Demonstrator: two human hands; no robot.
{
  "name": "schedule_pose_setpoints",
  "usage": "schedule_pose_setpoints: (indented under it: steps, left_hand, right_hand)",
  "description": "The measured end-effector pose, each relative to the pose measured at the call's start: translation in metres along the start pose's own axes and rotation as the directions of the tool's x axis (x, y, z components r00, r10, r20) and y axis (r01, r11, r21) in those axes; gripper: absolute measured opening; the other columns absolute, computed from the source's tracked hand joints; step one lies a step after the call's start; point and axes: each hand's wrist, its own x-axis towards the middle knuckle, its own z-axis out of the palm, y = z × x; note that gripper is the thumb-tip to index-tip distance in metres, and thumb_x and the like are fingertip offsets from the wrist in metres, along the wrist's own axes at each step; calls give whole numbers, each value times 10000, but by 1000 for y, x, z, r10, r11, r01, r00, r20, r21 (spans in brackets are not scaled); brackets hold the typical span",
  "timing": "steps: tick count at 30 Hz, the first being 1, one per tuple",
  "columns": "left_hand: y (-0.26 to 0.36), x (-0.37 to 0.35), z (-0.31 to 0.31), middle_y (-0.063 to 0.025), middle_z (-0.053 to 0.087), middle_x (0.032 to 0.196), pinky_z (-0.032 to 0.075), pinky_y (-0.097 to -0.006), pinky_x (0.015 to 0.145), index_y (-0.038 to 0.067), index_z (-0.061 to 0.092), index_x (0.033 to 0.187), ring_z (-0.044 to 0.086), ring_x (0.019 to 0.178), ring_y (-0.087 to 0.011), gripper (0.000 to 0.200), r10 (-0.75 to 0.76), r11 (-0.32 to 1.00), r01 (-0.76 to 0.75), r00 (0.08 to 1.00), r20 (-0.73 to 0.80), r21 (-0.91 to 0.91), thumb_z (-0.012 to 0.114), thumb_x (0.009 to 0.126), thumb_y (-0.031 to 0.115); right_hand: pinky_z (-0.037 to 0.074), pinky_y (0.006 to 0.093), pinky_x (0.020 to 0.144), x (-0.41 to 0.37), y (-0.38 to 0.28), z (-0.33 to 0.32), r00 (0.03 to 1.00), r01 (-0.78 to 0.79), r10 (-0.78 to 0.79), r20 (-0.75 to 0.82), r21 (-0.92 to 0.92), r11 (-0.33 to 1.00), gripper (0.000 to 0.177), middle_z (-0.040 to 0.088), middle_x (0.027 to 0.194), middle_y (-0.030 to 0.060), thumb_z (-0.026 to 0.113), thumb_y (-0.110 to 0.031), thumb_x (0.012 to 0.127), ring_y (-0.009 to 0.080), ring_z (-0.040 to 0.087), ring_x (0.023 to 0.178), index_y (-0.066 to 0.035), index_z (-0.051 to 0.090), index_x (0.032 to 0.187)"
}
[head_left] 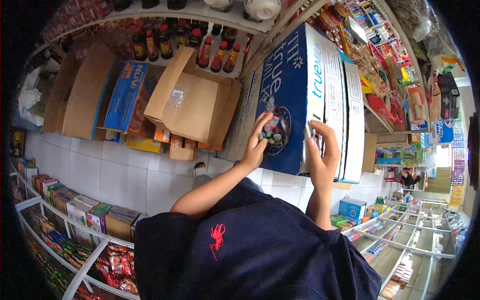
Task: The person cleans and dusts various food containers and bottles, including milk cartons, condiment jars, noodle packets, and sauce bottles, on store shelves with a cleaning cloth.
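Observation:
A large blue and white milk carton box [285, 65] stands right in front of me. Against its blue side, my left hand [256, 145] has its thumb and index finger closed around a small bundle of colourful pieces [275, 130] in what looks like clear plastic. My right hand [325, 155] is curled at the box's edge where the blue side meets the white face, its thumb and index fingertips pressed there. The other fingers of that hand are mostly hidden.
Left of the box, an open brown carton [195, 105] and a blue NUVI box [127, 95] stand near a shelf of red-capped sauce bottles [218, 57]. Glass display cases [400, 235] line the near side. Packed shelves [385, 65] rise at the right. White floor tiles [120, 175] show between.

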Motion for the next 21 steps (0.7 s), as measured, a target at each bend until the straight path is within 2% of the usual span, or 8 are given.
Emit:
schedule_pose_setpoints:
  steps: [6, 9, 11, 13, 17, 18, 20, 21]
  left_hand:
    - [-49, -23, -13, -145, 315, 1298, 185, -344, 1035, 38, 412, 1210, 265, 1237, -265, 525, -190, 964, 214, 969, -156, 155, 345, 696, -41]
    - [-30, -21, -9, -159, 263, 1298, 208, -378, 1021, 45, 419, 1189, 264, 1220, -287, 476, -191, 957, 211, 975, -113, 201, 397, 728, 162]
    - [8, -17, 6, -162, 208, 1327, 210, -399, 1015, 75, 467, 1197, 274, 1221, -284, 532, -33, 998, 31, 999, 34, 61, 300, 839, 430]
    - [33, -7, 20, -192, 171, 1359, 146, -429, 1029, 91, 450, 1240, 212, 1261, -325, 645, 107, 993, -115, 983, 152, 39, 184, 865, 544]
    - [38, 43, 33, -193, 190, 1363, 56, -585, 985, 151, 383, 1290, 148, 1254, -441, 490, 296, 899, -331, 942, 158, 286, 435, 851, 362]
    - [28, 55, 28, -176, 222, 1346, 103, -542, 1002, 162, 362, 1299, 186, 1243, -418, 480, 314, 839, -348, 937, 151, 418, 423, 859, 344]
    - [-12, 63, 19, -175, 253, 1317, 158, -472, 1013, 154, 333, 1310, 224, 1230, -383, 465, 179, 945, -189, 982, 62, 266, 412, 873, 289]
    - [-31, 62, 13, -178, 260, 1307, 176, -444, 1013, 141, 314, 1316, 230, 1228, -370, 461, 115, 955, -109, 993, -6, 278, 400, 876, 251]
  right_hand:
    - [408, 335, 823, 0, -5, 6, 998, 19, -26, -60, -119, 993, 208, 585, 960, 156, 566, -49, 744, 259, 551, 924, 15, 581, 941]
    - [411, 331, 820, 2, -5, 8, 993, 37, -56, -101, -181, 983, 192, 586, 956, 153, 570, -43, 742, 260, 554, 920, 17, 586, 924]
    - [406, 335, 829, 2, -7, 8, 993, 5, -29, -115, -201, 980, 189, 584, 962, 155, 567, -41, 742, 267, 551, 929, 18, 586, 921]
    - [383, 351, 866, 3, -7, 10, 994, -17, -14, -110, -274, 962, 212, 561, 1024, 167, 552, -41, 749, 290, 526, 983, 16, 578, 952]
    - [281, 372, 980, 8, 2, 10, 987, -157, 162, -7, -272, 949, 329, 415, 1252, 205, 445, -114, 830, 329, 370, 1193, -11, 497, 1138]
    - [229, 401, 1009, 7, 2, 13, 974, -223, 224, -23, -211, 952, 352, 400, 1271, 194, 472, -148, 828, 322, 339, 1218, -29, 482, 1159]
    - [149, 443, 1034, 11, -10, 12, 971, -176, 232, 50, -506, 844, 394, 384, 1293, 178, 505, -195, 823, 311, 300, 1246, -50, 459, 1186]
    - [96, 470, 1039, 10, -6, 11, 965, -206, 257, 56, -445, 872, 440, 371, 1309, 165, 538, -235, 807, 302, 275, 1262, -67, 443, 1202]
